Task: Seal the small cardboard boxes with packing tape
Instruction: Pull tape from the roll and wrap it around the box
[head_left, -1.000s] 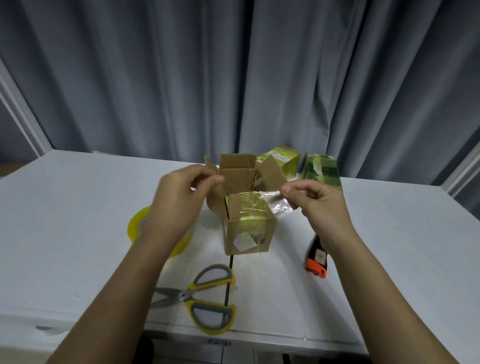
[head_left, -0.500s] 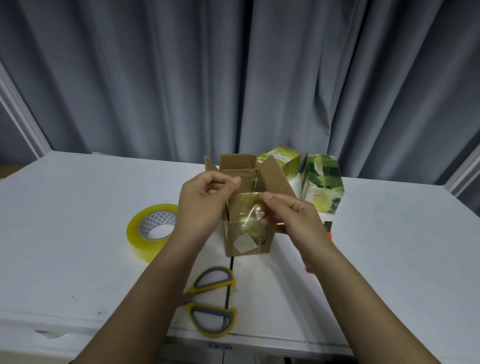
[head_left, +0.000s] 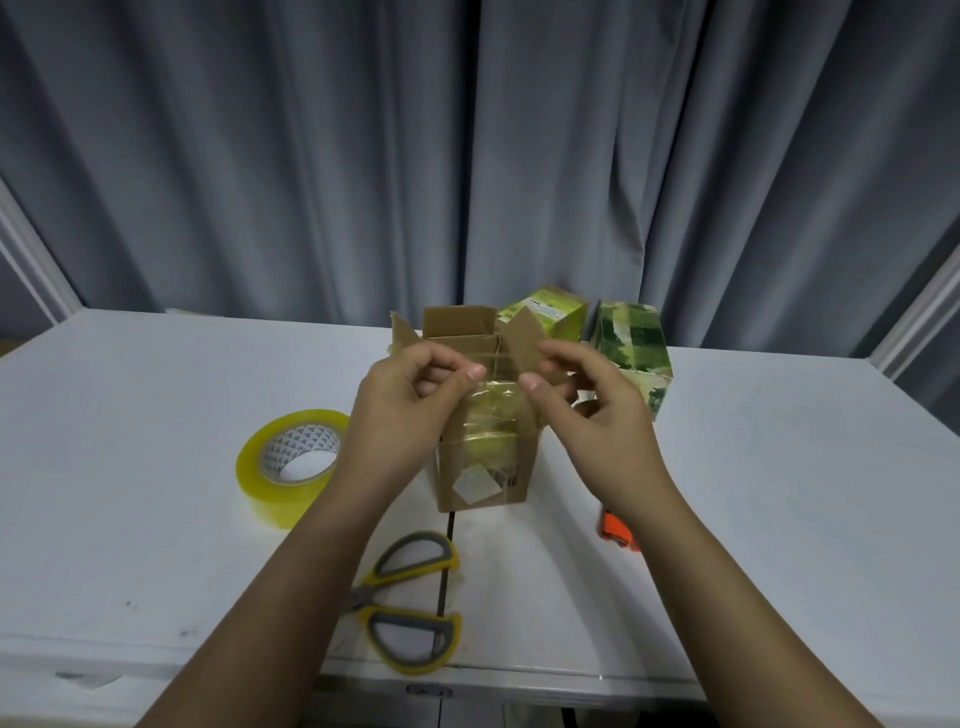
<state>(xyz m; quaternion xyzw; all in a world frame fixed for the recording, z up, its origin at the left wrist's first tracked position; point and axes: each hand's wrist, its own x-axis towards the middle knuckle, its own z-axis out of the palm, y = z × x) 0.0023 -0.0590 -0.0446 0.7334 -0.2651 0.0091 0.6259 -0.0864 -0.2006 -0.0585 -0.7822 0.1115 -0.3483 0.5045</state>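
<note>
The small cardboard box (head_left: 480, 467) stands in the middle of the white bench (head_left: 156, 415) with its top flaps open and sticking up. A strip of clear tape (head_left: 496, 410) runs from the front of the box up to the two hands. The left hand (head_left: 410, 400) is closed, and it pinches the left edge of the tape between thumb and fingers. The right hand (head_left: 587, 410) is closed too, and it pinches the right edge of the tape. Both hands are held just above the front of the box, close together. A yellow roll of tape (head_left: 291, 462) lies on the bench to the left of the box. Scissors (head_left: 410, 603) with yellow and grey handles lie near the front edge of the bench, below the box. An orange thing (head_left: 615, 532) peeks out beside the right arm; what it is cannot be told. Behind the box stand a yellow-green box (head_left: 553, 312) and a green patterned box (head_left: 631, 343). Grey curtains (head_left: 467, 156) hang behind the bench.
</note>
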